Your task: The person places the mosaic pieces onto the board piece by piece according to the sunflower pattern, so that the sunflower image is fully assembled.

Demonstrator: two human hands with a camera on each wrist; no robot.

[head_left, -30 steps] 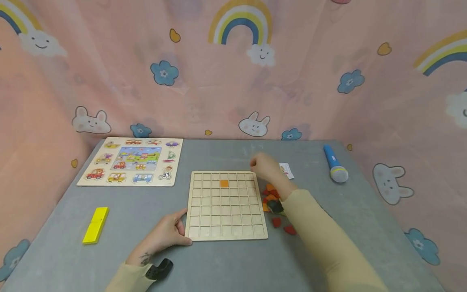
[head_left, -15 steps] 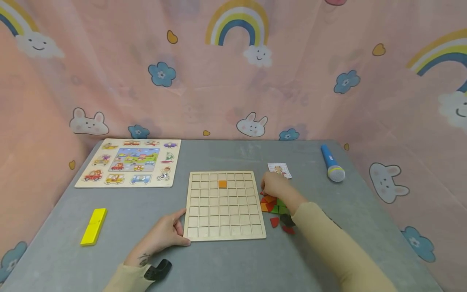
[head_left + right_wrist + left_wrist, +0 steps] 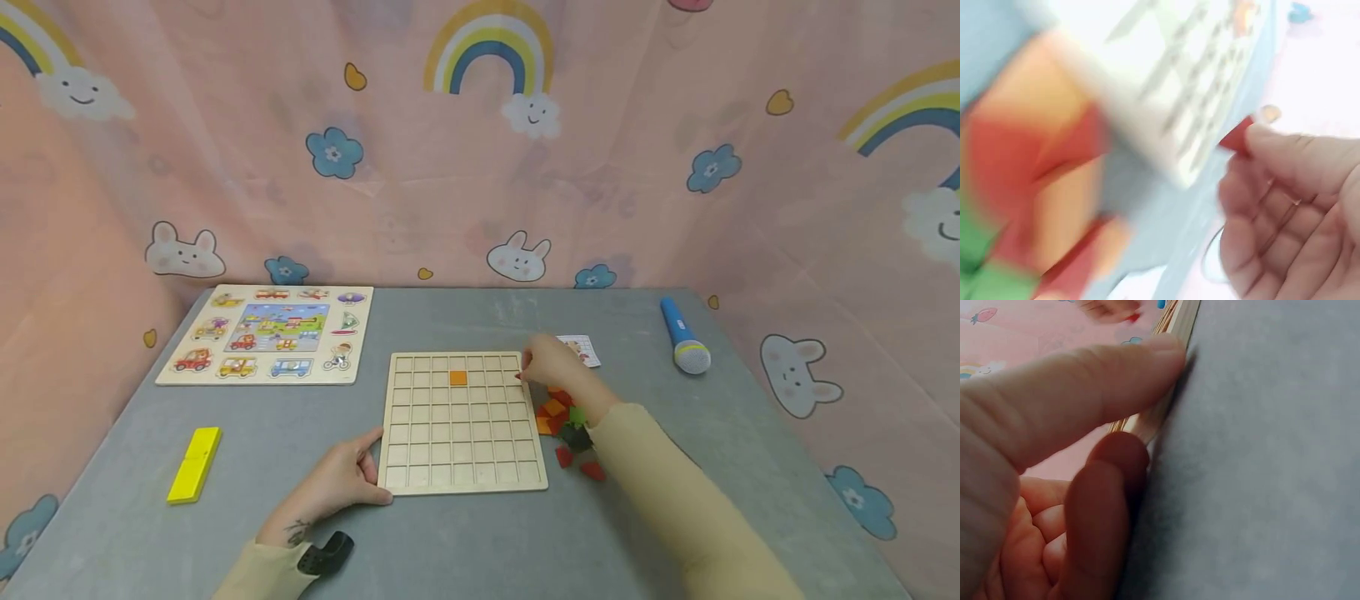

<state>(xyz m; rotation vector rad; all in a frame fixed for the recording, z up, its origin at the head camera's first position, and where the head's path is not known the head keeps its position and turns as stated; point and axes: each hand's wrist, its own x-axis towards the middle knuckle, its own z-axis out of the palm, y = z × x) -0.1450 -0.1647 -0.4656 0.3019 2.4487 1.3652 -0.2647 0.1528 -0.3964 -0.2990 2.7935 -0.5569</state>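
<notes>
A wooden grid board (image 3: 462, 433) lies on the table, with one orange square tile (image 3: 458, 378) in a cell of its second row from the back. At the board's near left corner, my left hand (image 3: 341, 475) grips the edge, thumb on the near side and forefinger along the left side. My right hand (image 3: 558, 367) is over the board's far right corner. Between its thumb and forefinger it pinches a small red tile (image 3: 1237, 136), which shows a pointed corner in the right wrist view. A pile of red, orange and green tiles (image 3: 553, 408) lies right of the board.
A small printed card (image 3: 584, 350) lies behind the tile pile, partly covered by the right hand. A blue toy microphone (image 3: 684, 337) is at the back right. On the left are a vehicle picture puzzle (image 3: 360, 350) and yellow blocks (image 3: 194, 465). A pink printed curtain (image 3: 420, 200) hangs behind.
My right hand dipped from the board's far right corner to the tile pile, then came back to that corner with a red tile. The left hand stayed at the board.
</notes>
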